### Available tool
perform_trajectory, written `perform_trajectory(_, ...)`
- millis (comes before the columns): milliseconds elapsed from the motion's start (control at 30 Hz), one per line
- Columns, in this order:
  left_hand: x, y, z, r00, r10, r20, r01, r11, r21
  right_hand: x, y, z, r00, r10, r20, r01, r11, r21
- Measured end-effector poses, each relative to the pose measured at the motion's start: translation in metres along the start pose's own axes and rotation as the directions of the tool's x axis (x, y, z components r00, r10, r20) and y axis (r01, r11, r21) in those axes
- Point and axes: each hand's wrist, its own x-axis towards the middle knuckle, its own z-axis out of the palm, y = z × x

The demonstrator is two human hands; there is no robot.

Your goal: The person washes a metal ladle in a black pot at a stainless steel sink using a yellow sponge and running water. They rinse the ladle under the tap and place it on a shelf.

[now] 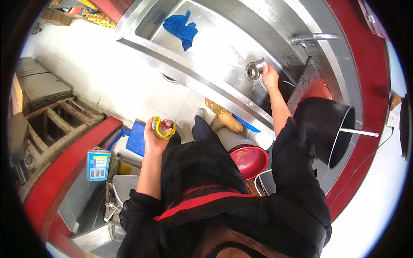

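Note:
My left hand (154,138) is in front of my apron, well outside the sink, with its fingers curled around a greyish scouring pad (160,128) that has a curved yellow handle. My right hand (270,76) reaches into the stainless-steel sink (216,64). Its fingers grip a small metal cup-like piece, seemingly a drain strainer (260,64), at the edge of the round drain opening (250,73). The drain is uncovered on its left side. Farther along the basin floor lies a crumpled blue cloth (180,29).
A faucet (317,37) projects from the wall behind the sink. Right of my arm, a big black pot (308,121) lies on its side. Below the sink's front edge are a red basin (251,163) and a squash (231,122). A scale display (98,165) stands at the left.

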Motion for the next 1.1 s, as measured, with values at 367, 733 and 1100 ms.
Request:
perform_trajectory(367,-0.009,-0.075,0.146,0.997,0.036,0.072,-0.046,0.988,0.146,0.018,0.066,0.042,0.996,0.048,0.069,-0.064,0.963,0.262)
perform_trajectory(733,-0.004,-0.153,0.272,0.882,0.056,0.468,-0.405,0.595,0.694,-0.160,-0.073,-0.121,0.839,-0.268,0.473,-0.506,-0.068,0.860)
perform_trajectory(1100,-0.045,-0.220,0.381,0.596,-0.386,0.704,-0.706,0.167,0.688,-0.187,0.057,-0.313,0.891,0.260,-0.371,0.310,0.246,0.918)
